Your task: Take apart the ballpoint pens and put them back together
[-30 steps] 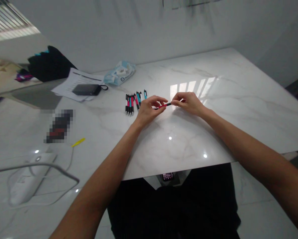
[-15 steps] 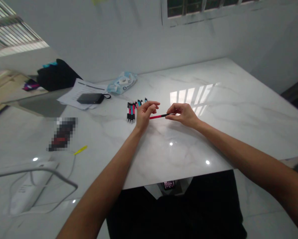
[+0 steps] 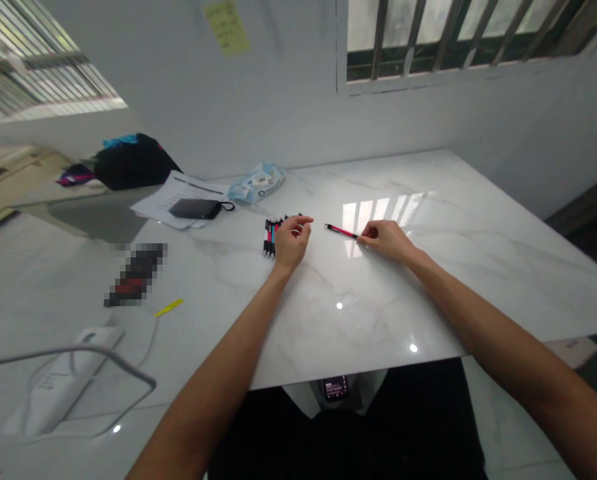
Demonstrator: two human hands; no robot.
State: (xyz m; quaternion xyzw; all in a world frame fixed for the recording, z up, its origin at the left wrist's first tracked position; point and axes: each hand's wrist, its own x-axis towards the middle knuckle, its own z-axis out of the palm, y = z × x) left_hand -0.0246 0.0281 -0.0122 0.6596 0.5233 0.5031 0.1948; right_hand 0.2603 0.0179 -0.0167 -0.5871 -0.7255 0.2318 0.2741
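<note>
Between the thumb and fingers of my right hand (image 3: 384,239) is the black end of a red and black pen (image 3: 342,231). The pen slants up and to the left, its far end pointing towards my left hand. My left hand (image 3: 293,241) is apart from that pen, its fingers loosely curled but spread, with nothing visible in them. Beside and partly behind it lie several pens (image 3: 269,239) in a row, with black, white, red and blue parts. My left hand hides some of this row.
On the marble table (image 3: 378,293) a wipes packet (image 3: 258,184) and a black power bank (image 3: 196,209) on papers (image 3: 153,197) lie farther back. To the left are a yellow tag (image 3: 169,307), a white power strip (image 3: 71,380) and its cable. A phone (image 3: 335,388) shows below the table edge.
My right hand has moved right, drawing the red pen away from my left hand and tilting it. The left hand stays by the row. The view has tipped upward.
</note>
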